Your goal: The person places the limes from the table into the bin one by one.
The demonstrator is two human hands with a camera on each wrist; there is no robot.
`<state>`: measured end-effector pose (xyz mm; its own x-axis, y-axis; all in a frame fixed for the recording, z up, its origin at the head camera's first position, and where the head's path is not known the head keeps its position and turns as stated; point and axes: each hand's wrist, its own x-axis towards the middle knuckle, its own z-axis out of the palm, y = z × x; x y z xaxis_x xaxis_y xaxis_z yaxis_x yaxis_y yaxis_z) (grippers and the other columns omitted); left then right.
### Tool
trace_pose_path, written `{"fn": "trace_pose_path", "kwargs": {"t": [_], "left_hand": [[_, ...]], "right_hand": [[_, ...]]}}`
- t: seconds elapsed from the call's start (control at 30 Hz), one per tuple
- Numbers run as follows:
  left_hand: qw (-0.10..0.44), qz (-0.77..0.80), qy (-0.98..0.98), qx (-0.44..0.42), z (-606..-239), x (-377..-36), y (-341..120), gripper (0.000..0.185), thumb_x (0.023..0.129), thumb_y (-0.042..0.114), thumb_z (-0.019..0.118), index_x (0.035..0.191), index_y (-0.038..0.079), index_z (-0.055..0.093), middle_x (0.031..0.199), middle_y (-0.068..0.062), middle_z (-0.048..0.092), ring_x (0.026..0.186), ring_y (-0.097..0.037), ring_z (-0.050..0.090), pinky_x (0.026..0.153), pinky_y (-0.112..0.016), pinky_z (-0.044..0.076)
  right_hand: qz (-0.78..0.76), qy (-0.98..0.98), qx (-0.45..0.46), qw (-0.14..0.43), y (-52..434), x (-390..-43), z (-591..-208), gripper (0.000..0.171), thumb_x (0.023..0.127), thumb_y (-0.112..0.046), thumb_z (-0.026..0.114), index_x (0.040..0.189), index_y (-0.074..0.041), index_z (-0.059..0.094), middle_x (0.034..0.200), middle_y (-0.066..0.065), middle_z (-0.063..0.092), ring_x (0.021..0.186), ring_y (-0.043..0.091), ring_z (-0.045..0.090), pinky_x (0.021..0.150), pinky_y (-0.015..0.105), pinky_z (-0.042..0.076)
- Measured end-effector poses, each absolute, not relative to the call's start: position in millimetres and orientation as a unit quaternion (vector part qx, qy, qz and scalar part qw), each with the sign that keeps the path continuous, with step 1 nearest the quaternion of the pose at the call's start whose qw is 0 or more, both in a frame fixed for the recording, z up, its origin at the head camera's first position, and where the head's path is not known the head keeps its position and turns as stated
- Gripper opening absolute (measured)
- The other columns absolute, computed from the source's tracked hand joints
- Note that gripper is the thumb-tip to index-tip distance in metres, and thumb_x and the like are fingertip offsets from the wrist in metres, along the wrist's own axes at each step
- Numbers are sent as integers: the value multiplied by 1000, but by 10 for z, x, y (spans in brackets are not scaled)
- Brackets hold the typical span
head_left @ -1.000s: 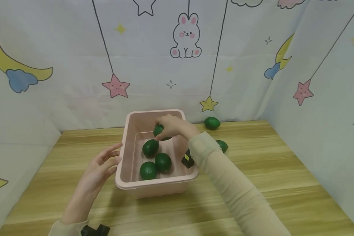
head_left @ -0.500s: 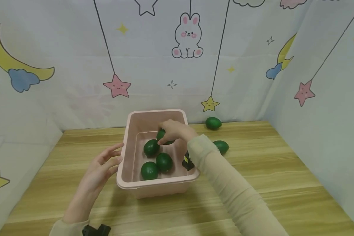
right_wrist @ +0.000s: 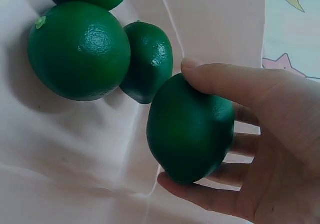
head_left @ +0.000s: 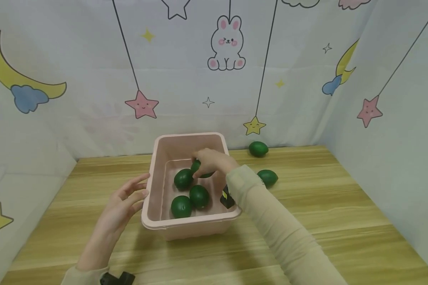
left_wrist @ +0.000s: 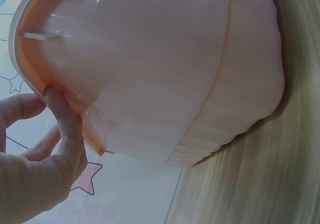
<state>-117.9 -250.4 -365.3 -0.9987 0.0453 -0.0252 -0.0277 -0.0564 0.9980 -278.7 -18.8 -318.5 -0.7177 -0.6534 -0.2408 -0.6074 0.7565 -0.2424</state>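
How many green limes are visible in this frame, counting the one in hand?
6: three loose limes in the pink bin at; one held by the right hand inside it; two on the table.

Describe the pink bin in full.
The pink bin is a rectangular tub of smooth, glossy plastic with rounded corners and a rolled rim, standing upright on the wooden table. Three green limes lie inside. The left hand touches its left rim; the right hand reaches in, holding a fourth lime.

Pale beige long sleeves [head_left: 281, 233] on both arms, a black wrist-worn device [head_left: 227, 198] at each cuff.
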Motion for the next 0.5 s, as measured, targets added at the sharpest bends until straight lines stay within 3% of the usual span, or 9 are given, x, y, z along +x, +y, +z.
{"fn": "trace_pose_path", "kwargs": {"t": [0.5], "left_hand": [[29, 724, 689, 2, -3652, -1175, -2503, 48, 96, 15, 59, 142, 14, 46, 115, 7, 52, 105, -7, 57, 85, -19, 54]], "right_hand": [[-66, 925, -329, 181, -183, -2775, -3184, 46, 87, -28, 70, 126, -8, 57, 121, 8, 63, 103, 19, 58, 94, 33, 49]]}}
